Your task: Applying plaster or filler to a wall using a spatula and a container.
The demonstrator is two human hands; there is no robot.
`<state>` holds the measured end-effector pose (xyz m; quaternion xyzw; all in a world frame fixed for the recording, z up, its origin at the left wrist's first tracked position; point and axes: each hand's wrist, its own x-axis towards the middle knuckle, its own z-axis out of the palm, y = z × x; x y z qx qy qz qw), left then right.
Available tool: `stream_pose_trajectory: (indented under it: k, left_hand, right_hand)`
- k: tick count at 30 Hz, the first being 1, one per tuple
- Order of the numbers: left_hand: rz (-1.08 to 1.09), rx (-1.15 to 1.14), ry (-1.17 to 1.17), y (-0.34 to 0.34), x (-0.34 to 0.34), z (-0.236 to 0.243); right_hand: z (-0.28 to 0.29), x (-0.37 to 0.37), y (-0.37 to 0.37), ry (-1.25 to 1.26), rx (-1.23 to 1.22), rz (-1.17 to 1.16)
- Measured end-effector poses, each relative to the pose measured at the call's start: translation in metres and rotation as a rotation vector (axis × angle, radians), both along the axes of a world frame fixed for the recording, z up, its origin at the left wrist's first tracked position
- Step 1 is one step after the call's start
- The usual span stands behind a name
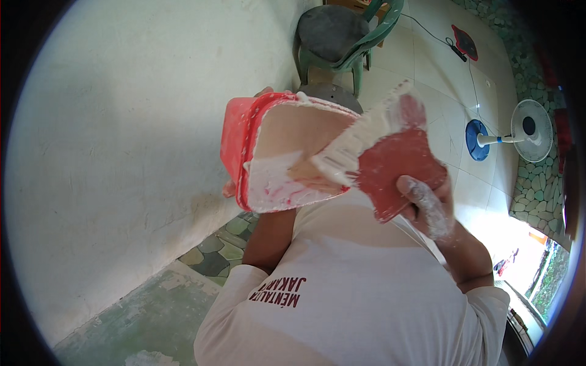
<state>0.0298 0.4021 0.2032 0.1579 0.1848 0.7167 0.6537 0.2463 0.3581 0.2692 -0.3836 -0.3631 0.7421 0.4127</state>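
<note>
Holding red tub (235,131) before white shirt (360,287) in left hand (229,188), apparently tipped for access; gripping red spreader (390,169) in right hand (432,206) by cleaner side, white paste (349,145) toward tub mouth, presumably to catch drips.

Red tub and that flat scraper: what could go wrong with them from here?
White paste clings thickly along the edge of the scraper, so some might drop onto the white shirt or the floor.
The right hand has paste smeared on its thumb, which could make its hold on the scraper slippery.
Only fingertips of the left hand show around the red tub; if that grip is weak, which I cannot tell, the tub might slip.
</note>
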Motion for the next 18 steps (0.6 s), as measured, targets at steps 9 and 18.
stream_pose_trajectory:
  k: [9, 18]
  left_hand:
    - [-0.197, 0.162, 0.006, 0.027, -0.036, -0.006]
    - [-0.051, -0.137, 0.171, 0.049, 0.003, -0.007]
  right_hand:
    - [0.000, 0.025, 0.010, -0.402, 0.364, 0.286]
    - [-0.027, 0.019, 0.046, -0.017, -0.067, 0.087]
